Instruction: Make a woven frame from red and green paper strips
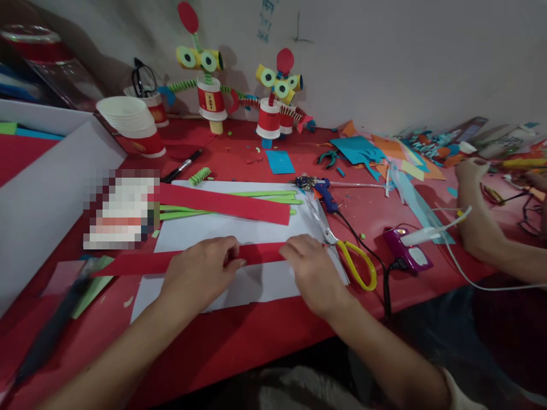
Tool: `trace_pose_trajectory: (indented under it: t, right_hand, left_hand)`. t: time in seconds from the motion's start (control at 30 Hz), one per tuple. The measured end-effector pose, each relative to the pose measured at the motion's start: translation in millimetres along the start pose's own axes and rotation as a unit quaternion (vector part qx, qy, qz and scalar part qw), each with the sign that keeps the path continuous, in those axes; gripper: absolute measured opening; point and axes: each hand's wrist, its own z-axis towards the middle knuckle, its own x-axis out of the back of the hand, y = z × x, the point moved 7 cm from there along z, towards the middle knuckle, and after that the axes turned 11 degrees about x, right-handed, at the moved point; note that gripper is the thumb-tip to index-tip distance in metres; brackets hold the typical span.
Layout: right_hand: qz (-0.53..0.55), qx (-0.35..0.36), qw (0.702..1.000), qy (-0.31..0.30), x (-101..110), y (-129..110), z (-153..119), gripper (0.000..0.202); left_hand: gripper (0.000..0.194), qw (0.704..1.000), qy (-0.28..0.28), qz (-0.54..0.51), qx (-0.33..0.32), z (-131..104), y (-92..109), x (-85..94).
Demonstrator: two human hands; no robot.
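Red paper makes up the narrow strip (265,254), which lies crosswise over the white sheet (252,290) on the table (205,341), its left end running out past the sheet's edge. Left hand (200,270) spreads over its middle, thumb and forefinger slightly apart at the near side, seemingly to keep the paper flat; I cannot tell whether that grip pinches the strip or merely presses it. The right hand (315,274) has its fingers curled at the strip's right end, probably to steady it, though the thumb is hidden and I cannot tell whether this grip is clamped on the paper. Such a two-point hold would stop so light a piece from swivelling. The white sheet perhaps serves as a smooth backing. Beyond the hands, a wider red strip (226,203) lies across green strips (183,214), set aside but near. The scissors (329,233) lie with their yellow handles just beside the right hand, a handy spot for picking up, while the glue gun (327,196) rests farther back, perhaps to keep its nozzle away from the fingers.
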Motion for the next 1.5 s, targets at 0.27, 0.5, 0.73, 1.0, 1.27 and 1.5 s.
trace_pose_trajectory:
  t: [0.27, 0.5, 0.73, 1.0, 1.27, 1.5]
  right_hand:
    - [-0.027, -0.023, 0.999, 0.004, -31.3, -51.3, -7.0, 0.055]
    - [-0.012, -0.055, 0.998, -0.003, -33.5, -61.8, -0.6, 0.064]
    - [-0.024, -0.064, 0.998, -0.006, -33.3, -61.0, 0.0, 0.063]
    - [-0.047, -0.052, 0.997, -0.008, -35.5, -62.2, 2.1, 0.063]
    - [-0.062, -0.05, 0.997, -0.011, -38.1, -61.5, 1.8, 0.062]
    - [-0.076, -0.043, 0.996, -0.009, -38.1, -61.6, 2.2, 0.061]
  left_hand:
    - [0.01, 0.999, 0.045, 0.006, -0.021, -3.2, 2.6, 1.5]
    - [0.017, 0.994, 0.088, 0.031, -0.06, -18.7, -23.1, 10.6]
    - [0.023, 0.994, 0.103, -0.01, -0.021, -23.4, -76.2, 21.0]
    - [0.028, 0.994, 0.098, -0.052, 0.013, -19.3, -105.0, 25.8]
    - [0.016, 0.993, 0.054, -0.097, 0.044, -17.7, -120.0, 30.5]
    - [0.017, 0.992, 0.071, -0.107, 0.011, -17.8, -127.6, 27.1]
